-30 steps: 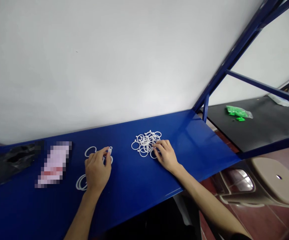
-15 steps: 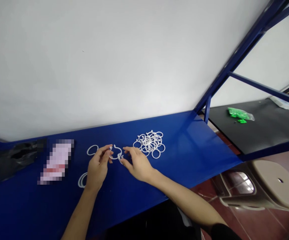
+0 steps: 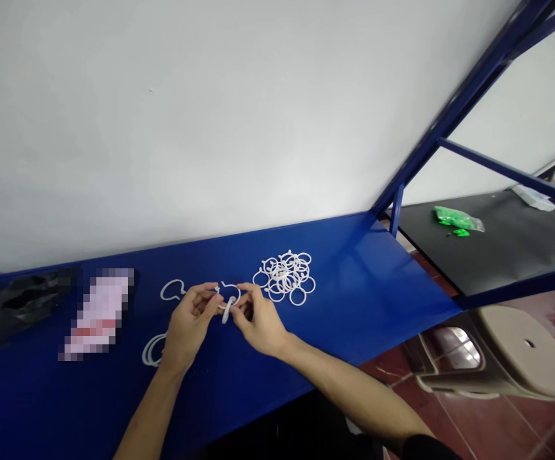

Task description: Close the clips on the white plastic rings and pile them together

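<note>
Between my hands is a white plastic curtain ring, its loop parted by a gap near the top. My left hand pinches its left side with thumb and fingers. On the right side, the thumb and forefinger of my right hand close round the same ring. A second white piece, seen nearly edge-on, hangs at the ring's lower right by my right thumb. One loose ring lies just beyond my left hand. Several stacked rings lie left of my left wrist, partly hidden by it.
A heap of white rings rests on the blue table right of my hands. Toward the left are a pixelated pink packet and black plastic. A beige stool and a black table with a green bag stand right.
My right hand's forefinger has come down onto the ring and now grips its right side. Both hands are closer together. The view has shifted slightly.
</note>
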Demonstrator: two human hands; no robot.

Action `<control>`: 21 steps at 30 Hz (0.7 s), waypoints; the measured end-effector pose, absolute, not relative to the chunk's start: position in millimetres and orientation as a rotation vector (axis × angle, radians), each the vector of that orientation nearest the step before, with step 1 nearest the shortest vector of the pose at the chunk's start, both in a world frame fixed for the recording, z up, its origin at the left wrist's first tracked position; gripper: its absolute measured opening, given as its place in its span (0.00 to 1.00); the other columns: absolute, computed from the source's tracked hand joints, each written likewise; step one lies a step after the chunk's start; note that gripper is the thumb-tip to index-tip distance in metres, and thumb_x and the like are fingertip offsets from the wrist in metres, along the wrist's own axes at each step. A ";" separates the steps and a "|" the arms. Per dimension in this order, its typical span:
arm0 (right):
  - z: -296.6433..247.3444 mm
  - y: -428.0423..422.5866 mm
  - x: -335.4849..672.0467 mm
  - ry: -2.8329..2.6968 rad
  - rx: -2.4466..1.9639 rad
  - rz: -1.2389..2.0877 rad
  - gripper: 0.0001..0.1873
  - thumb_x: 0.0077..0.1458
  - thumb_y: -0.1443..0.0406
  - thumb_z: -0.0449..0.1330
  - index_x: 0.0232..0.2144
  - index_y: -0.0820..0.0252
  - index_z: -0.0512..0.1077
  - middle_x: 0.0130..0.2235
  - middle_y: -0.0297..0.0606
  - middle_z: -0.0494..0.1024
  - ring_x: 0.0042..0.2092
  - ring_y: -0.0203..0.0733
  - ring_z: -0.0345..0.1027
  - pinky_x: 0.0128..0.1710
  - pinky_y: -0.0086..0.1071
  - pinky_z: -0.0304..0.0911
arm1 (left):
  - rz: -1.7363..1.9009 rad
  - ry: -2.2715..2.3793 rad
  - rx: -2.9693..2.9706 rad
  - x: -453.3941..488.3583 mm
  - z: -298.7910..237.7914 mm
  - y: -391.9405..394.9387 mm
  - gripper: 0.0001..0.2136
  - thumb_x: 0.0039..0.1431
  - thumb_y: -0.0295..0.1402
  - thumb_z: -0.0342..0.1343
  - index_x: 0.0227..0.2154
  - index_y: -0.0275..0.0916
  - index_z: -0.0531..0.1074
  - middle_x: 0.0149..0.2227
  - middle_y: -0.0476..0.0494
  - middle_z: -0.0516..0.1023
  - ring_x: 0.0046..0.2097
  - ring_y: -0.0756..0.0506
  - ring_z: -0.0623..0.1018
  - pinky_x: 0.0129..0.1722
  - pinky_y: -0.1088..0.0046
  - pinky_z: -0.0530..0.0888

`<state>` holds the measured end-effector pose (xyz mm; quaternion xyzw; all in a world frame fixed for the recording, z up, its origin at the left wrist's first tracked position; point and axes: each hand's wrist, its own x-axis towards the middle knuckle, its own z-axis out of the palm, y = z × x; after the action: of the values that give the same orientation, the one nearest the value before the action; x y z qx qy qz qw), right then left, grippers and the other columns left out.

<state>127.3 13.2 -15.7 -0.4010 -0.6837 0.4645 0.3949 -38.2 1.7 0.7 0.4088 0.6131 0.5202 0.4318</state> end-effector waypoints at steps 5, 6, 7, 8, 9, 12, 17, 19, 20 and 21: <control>-15.3 14.8 131.5 -1.738 -1.066 1.191 0.29 0.57 0.62 0.67 0.57 0.55 0.61 0.36 0.30 0.75 0.33 0.36 0.72 0.34 0.30 0.69 | 1.273 1.476 1.053 -38.2 -1.1 0.6 0.22 0.47 0.46 0.68 0.40 0.40 0.70 0.35 0.47 0.78 0.38 0.43 0.83 0.40 0.65 0.81; -15.9 15.2 132.2 -1.752 -1.079 1.185 0.29 0.57 0.63 0.66 0.57 0.55 0.61 0.35 0.29 0.75 0.32 0.36 0.72 0.34 0.30 0.68 | 1.269 1.466 1.053 -37.5 -0.7 0.4 0.22 0.47 0.46 0.68 0.39 0.40 0.69 0.35 0.47 0.78 0.38 0.43 0.83 0.40 0.65 0.81; -16.5 15.6 132.7 -1.768 -1.087 1.174 0.28 0.58 0.65 0.65 0.58 0.55 0.62 0.34 0.29 0.75 0.32 0.36 0.71 0.34 0.30 0.68 | 1.266 1.462 1.053 -36.8 -0.2 0.4 0.21 0.47 0.46 0.68 0.39 0.40 0.69 0.35 0.47 0.78 0.38 0.43 0.83 0.40 0.64 0.81; -17.2 15.9 133.1 -1.783 -1.091 1.157 0.27 0.59 0.66 0.64 0.58 0.55 0.61 0.34 0.29 0.75 0.32 0.36 0.71 0.34 0.30 0.68 | 1.266 1.466 1.057 -36.2 0.3 0.5 0.21 0.47 0.46 0.68 0.38 0.40 0.68 0.35 0.48 0.78 0.38 0.43 0.83 0.41 0.63 0.81; -17.6 16.1 133.4 -1.794 -1.092 1.134 0.26 0.59 0.67 0.63 0.58 0.55 0.62 0.34 0.29 0.75 0.32 0.37 0.71 0.35 0.30 0.68 | 1.269 1.476 1.063 -35.9 0.6 0.7 0.22 0.47 0.47 0.68 0.38 0.41 0.68 0.35 0.48 0.77 0.38 0.43 0.83 0.41 0.63 0.81; -17.0 16.5 134.5 -1.790 -1.083 1.064 0.23 0.62 0.69 0.59 0.58 0.55 0.63 0.35 0.31 0.76 0.34 0.38 0.73 0.38 0.31 0.69 | 1.287 1.560 1.100 -38.3 -0.3 1.6 0.22 0.48 0.48 0.66 0.40 0.40 0.68 0.35 0.48 0.77 0.36 0.43 0.82 0.39 0.63 0.80; -8.2 16.7 138.5 -1.753 -1.041 0.967 0.15 0.65 0.65 0.57 0.54 0.54 0.69 0.39 0.35 0.79 0.37 0.38 0.74 0.43 0.34 0.71 | 1.153 1.991 1.402 -50.7 -4.8 2.0 0.16 0.56 0.46 0.58 0.42 0.42 0.72 0.36 0.44 0.79 0.39 0.41 0.79 0.42 0.60 0.77; -4.2 16.7 139.7 -1.765 -1.074 0.894 0.12 0.65 0.63 0.59 0.51 0.53 0.72 0.41 0.37 0.80 0.41 0.41 0.74 0.45 0.36 0.71 | 1.061 2.163 1.606 -54.0 -5.5 1.7 0.14 0.60 0.42 0.54 0.43 0.41 0.74 0.37 0.42 0.80 0.41 0.38 0.77 0.47 0.55 0.73; -2.7 16.8 139.9 -1.766 -1.091 0.864 0.11 0.65 0.62 0.60 0.49 0.52 0.74 0.41 0.38 0.81 0.43 0.42 0.73 0.45 0.37 0.71 | 1.025 2.237 1.703 -54.5 -5.3 1.5 0.13 0.61 0.40 0.52 0.44 0.41 0.75 0.38 0.39 0.81 0.43 0.37 0.76 0.49 0.53 0.72; -1.6 16.9 140.0 -1.758 -1.101 0.852 0.10 0.64 0.61 0.61 0.48 0.52 0.75 0.41 0.38 0.81 0.43 0.43 0.73 0.45 0.38 0.71 | 1.001 2.309 1.783 -54.2 -4.7 1.2 0.14 0.63 0.39 0.50 0.44 0.40 0.76 0.40 0.37 0.81 0.47 0.35 0.75 0.51 0.51 0.70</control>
<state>140.0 16.9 -1.6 -0.4422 -0.7059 0.3421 0.4348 -54.2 1.2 -4.7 0.5779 0.7483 0.3245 0.0283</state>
